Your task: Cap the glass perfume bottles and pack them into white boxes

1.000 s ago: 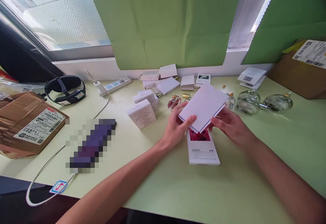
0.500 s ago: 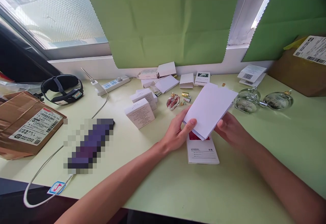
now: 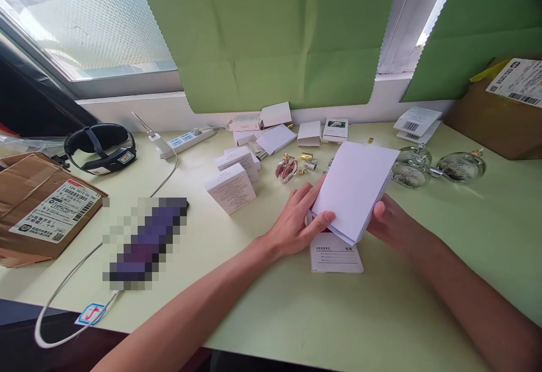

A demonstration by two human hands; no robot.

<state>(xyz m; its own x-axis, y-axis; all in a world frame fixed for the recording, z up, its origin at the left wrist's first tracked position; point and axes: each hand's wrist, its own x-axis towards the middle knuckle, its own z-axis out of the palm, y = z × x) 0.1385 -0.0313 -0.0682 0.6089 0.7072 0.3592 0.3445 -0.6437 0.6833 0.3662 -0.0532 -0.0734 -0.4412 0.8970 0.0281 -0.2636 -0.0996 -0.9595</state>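
Both hands hold a folded white card (image 3: 355, 188) above the table, its plain face turned up and a patterned edge showing on the right. My left hand (image 3: 298, 219) grips its lower left side, thumb on top. My right hand (image 3: 389, 219) holds the right side from beneath, with most fingers hidden. Under the card lies a white box with printed text (image 3: 336, 254), partly covered. Beyond my left hand are a small glass bottle with red inside (image 3: 287, 168), a gold cap (image 3: 307, 157) and a silver cap (image 3: 310, 165).
Several white boxes (image 3: 231, 188) stand left of centre and along the wall. Round glass bottles (image 3: 460, 167) lie at the right, near a brown carton (image 3: 486, 121). On the left are a blurred phone (image 3: 148, 242) on a white cable, a power strip (image 3: 186, 141), a black headset (image 3: 101, 149) and an opened carton (image 3: 46, 214).
The folded white card has shifted slightly right and turned more upright, showing more of its right edge. My left hand moved right with it. The table things stay put.
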